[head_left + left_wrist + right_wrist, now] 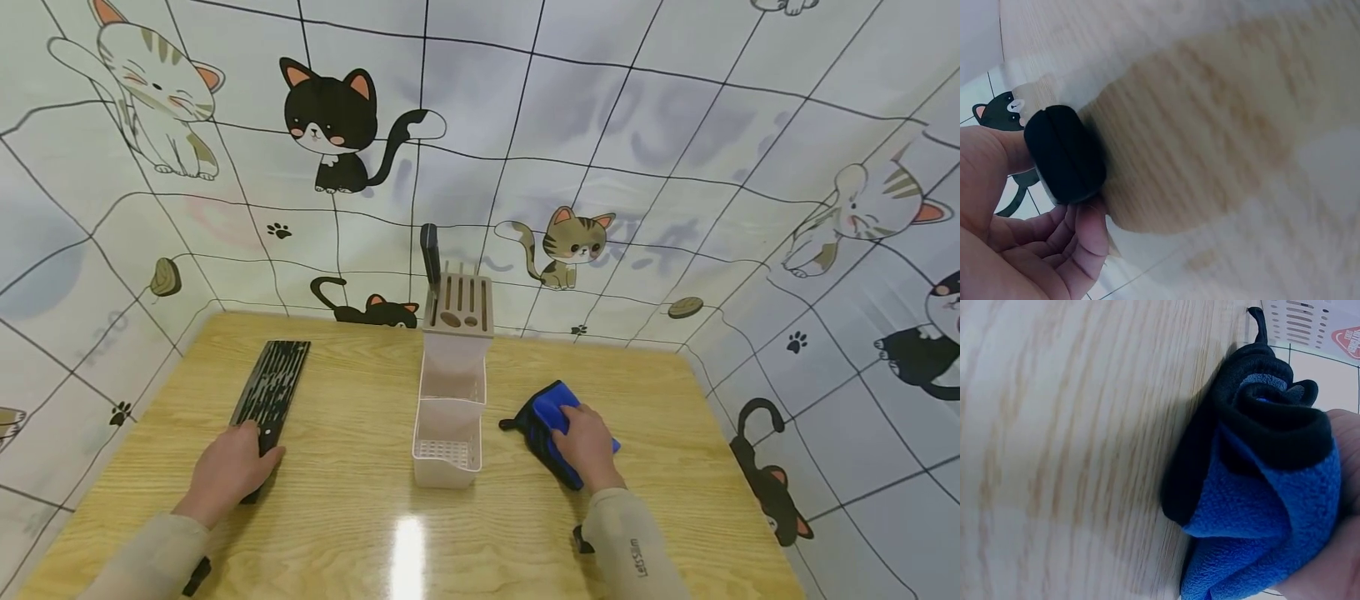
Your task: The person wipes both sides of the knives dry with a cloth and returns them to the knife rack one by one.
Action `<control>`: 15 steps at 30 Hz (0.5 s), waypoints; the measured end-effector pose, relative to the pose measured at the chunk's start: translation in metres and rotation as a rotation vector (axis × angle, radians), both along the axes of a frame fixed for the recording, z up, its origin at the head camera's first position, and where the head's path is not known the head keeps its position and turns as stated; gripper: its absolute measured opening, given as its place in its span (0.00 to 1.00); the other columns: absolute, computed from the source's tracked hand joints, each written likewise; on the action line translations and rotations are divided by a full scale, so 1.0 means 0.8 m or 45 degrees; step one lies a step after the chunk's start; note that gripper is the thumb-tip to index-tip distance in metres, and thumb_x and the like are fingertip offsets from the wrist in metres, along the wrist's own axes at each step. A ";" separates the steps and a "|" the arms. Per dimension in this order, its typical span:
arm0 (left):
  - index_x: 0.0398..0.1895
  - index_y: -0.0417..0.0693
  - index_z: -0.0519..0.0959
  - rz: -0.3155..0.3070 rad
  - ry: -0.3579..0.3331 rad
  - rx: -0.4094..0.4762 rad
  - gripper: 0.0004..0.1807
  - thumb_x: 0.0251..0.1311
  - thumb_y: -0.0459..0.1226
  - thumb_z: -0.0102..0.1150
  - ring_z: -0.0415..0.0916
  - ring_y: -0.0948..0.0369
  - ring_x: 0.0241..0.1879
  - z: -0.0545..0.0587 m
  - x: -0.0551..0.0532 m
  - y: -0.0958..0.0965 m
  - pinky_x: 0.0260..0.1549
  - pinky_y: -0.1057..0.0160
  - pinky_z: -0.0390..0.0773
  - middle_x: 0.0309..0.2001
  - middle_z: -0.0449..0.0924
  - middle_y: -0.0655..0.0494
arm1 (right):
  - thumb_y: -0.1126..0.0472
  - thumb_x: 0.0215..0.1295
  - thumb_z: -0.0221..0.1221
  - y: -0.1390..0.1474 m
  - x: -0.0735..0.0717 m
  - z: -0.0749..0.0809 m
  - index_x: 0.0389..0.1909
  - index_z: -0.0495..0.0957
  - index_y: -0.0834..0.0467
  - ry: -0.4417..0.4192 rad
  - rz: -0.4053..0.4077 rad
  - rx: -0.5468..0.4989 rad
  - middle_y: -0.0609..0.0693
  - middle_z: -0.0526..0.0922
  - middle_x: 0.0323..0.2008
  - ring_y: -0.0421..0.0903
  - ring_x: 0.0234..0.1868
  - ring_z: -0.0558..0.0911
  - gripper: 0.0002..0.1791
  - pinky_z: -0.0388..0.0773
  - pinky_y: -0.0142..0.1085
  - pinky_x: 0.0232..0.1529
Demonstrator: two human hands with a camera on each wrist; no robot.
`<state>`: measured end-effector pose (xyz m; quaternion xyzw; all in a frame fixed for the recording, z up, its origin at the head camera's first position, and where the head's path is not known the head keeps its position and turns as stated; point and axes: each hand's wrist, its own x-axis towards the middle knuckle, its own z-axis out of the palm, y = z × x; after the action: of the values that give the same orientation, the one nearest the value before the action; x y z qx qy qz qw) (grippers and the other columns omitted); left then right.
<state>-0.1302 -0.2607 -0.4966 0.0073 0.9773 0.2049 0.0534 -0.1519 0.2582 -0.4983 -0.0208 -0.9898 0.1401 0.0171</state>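
On the left of the table, my left hand [228, 471] grips a wide-bladed cleaver [273, 379] by its black handle. The blade is dark and streaked, pointing toward the back wall. In the left wrist view, thumb and fingers close round the handle [1065, 153], whose butt faces the camera. Over on the right, my right hand [588, 446] holds a folded blue cloth [551, 408] with black edging and a small hanging loop. The right wrist view shows the cloth [1254, 494] bunched, close to the tabletop, covering most of the fingers.
A white knife and utensil holder [450, 408] stands mid-table between the hands, with a beige slotted top. A black-handled knife [431, 254] stands in one slot. A cat-printed sheet [480, 108] hangs behind the wooden table [345, 500] and down its right side.
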 end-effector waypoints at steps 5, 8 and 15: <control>0.43 0.18 0.73 0.010 0.030 0.005 0.26 0.65 0.40 0.64 0.79 0.44 0.26 -0.002 0.004 -0.001 0.25 0.45 0.79 0.31 0.79 0.32 | 0.60 0.63 0.70 -0.002 0.000 -0.001 0.58 0.80 0.71 -0.008 0.009 0.031 0.71 0.80 0.57 0.69 0.59 0.79 0.26 0.76 0.59 0.60; 0.43 0.19 0.74 0.029 0.058 0.022 0.25 0.65 0.40 0.63 0.79 0.45 0.27 -0.003 0.008 -0.002 0.24 0.45 0.79 0.32 0.79 0.32 | 0.59 0.63 0.70 -0.003 -0.001 0.000 0.58 0.80 0.71 -0.024 0.011 0.035 0.71 0.79 0.58 0.68 0.60 0.78 0.26 0.76 0.58 0.61; 0.38 0.29 0.75 0.119 0.161 0.115 0.18 0.65 0.41 0.62 0.75 0.50 0.25 0.001 0.018 0.002 0.23 0.49 0.75 0.31 0.80 0.39 | 0.60 0.63 0.69 -0.003 -0.001 0.002 0.58 0.80 0.71 -0.043 0.017 0.049 0.71 0.79 0.58 0.68 0.60 0.79 0.26 0.75 0.58 0.61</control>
<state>-0.1158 -0.2590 -0.4959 -0.0229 0.9677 0.2503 -0.0186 -0.1524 0.2556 -0.4966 -0.0161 -0.9925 0.1208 0.0000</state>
